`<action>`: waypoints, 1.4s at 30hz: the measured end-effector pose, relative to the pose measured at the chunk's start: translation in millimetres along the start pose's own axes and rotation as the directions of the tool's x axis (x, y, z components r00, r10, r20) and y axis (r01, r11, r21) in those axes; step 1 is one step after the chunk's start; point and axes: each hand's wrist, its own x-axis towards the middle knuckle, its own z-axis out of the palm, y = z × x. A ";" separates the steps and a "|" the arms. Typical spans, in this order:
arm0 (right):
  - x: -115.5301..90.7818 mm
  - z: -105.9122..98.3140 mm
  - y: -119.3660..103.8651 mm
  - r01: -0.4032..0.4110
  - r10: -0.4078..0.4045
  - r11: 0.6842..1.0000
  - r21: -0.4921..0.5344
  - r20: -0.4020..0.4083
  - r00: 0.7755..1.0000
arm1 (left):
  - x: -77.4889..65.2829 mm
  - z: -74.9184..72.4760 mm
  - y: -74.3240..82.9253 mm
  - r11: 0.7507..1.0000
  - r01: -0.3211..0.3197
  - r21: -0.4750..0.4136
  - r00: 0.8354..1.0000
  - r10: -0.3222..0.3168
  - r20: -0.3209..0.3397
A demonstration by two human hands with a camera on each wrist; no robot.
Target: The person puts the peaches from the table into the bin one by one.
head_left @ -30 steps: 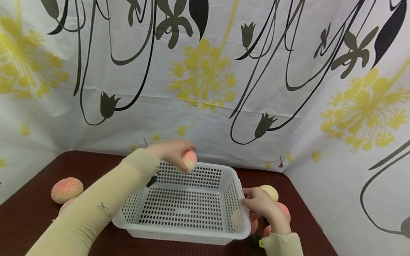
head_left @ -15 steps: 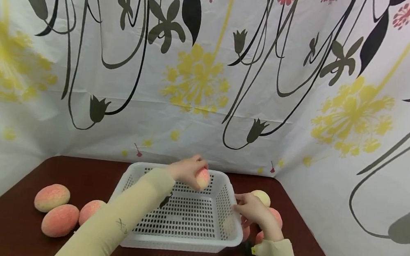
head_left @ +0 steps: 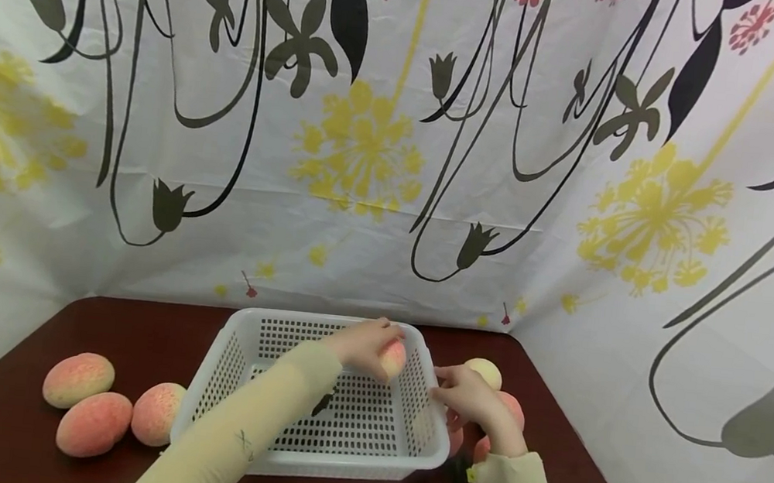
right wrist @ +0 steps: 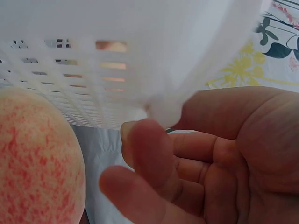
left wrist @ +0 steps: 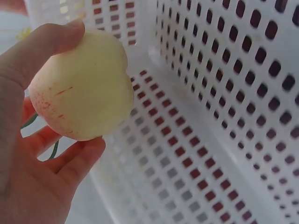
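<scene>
My left hand [head_left: 364, 346] holds a pink and pale-yellow peach [head_left: 393, 359] over the back right part of a white perforated plastic basket [head_left: 330, 465]. In the left wrist view, the thumb lies on top of the peach [left wrist: 84, 88] and fingertips support it from below. The basket floor shows beneath. My right hand [head_left: 473, 397] grips the basket's right rim. Seen from the right wrist, its thumb is at the rim and its fingers are curled below, outside the wall [right wrist: 154, 56]. A speckled peach [right wrist: 37, 158] lies close to those fingers.
Left of the basket lie three peaches [head_left: 94, 424] on the dark red-brown table [head_left: 141, 327]. More peaches, one pale yellow [head_left: 484, 371], sit to the right, partly behind the right hand. A flower-patterned white cloth [head_left: 356, 270] hangs behind and at the sides.
My left hand has carried the peach rightward and lower, toward the basket's back right. The right hand keeps its hold on the rim. The view has shifted, showing more of the left-side peaches.
</scene>
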 end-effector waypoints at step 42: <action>-1.2 0.6 0.1 0.004 -0.005 1.000 -0.027 -0.013 1.000 | 11.3 26.4 -2.5 0.996 0.009 0.091 0.999 -0.013 0.033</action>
